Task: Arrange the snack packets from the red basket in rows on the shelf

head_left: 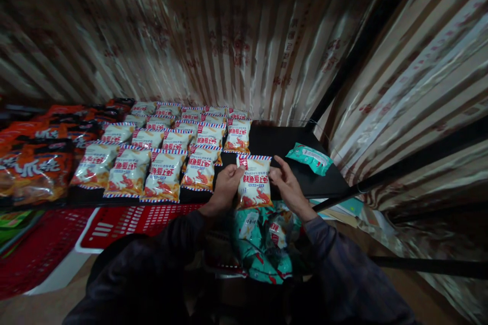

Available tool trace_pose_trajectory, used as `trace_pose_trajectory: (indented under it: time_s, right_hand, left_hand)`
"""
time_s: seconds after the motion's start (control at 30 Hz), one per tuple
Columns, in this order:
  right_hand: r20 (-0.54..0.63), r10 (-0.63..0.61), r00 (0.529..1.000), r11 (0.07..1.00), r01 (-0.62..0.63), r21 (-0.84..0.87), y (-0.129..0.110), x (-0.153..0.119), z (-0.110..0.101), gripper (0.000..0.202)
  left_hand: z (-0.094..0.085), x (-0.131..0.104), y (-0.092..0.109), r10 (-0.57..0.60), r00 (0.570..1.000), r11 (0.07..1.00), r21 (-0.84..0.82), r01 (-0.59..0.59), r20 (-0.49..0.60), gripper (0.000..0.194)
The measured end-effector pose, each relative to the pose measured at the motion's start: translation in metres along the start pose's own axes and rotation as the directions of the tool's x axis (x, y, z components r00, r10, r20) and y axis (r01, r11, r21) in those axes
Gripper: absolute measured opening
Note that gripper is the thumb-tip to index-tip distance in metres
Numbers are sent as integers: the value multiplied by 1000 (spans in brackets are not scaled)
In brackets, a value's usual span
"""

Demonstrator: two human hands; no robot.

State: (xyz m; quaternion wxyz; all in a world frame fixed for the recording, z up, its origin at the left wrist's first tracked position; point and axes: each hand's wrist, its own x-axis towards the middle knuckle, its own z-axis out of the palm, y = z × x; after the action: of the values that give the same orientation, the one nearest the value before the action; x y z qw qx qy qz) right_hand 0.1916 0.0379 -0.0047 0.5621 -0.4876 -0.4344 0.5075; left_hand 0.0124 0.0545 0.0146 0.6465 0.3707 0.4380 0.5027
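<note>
Between my two hands is a white-and-orange snack bag [254,183] with red lettering and a striped top edge, held upright near the shelf's front edge. My left hand [227,185] grips its left side, thumb on the front. At its right side, my right hand [287,185] has its fingers curled against the edge, with the index finger raised. Rows of matching snack bags [162,175] stand on the black shelf [267,137] to the left. Below my hands lies a pile of teal snack bags [259,249].
One teal bag [310,158] lies on the shelf's right end. Orange bags [41,167] fill its left end. Red baskets [129,223] sit below the front edge. Black frame poles [343,73] slant along the right, before a striped curtain [229,35].
</note>
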Motion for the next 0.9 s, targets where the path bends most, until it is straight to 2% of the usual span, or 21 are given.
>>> trace_pose_trajectory:
  time_s: [0.13,0.27,0.43,0.67,0.9]
  right_hand:
    - [103,168,980,979,-179,101,6,-12,5,62]
    - [126,236,964,944,-258,205,3,-25,17,50]
    - [171,308,936,903,-344,258,6,-34,31,43]
    - [139,357,924,831,-382,405,17,-36,36,39]
    - [146,360,921,841,-389,376,18,-40,41,36]
  left_hand:
    - [-4,7,3,69,996,997,-20,-70,-48,44]
    - [-3,7,5,110,991,991,-74,-116,-73,41]
    - [2,6,7,155,981,979,-116,-168,-117,39]
    - [1,6,5,158,974,980,-98,-175,-161,39]
    - [2,5,4,135,978,988,-58,-146,-159,39]
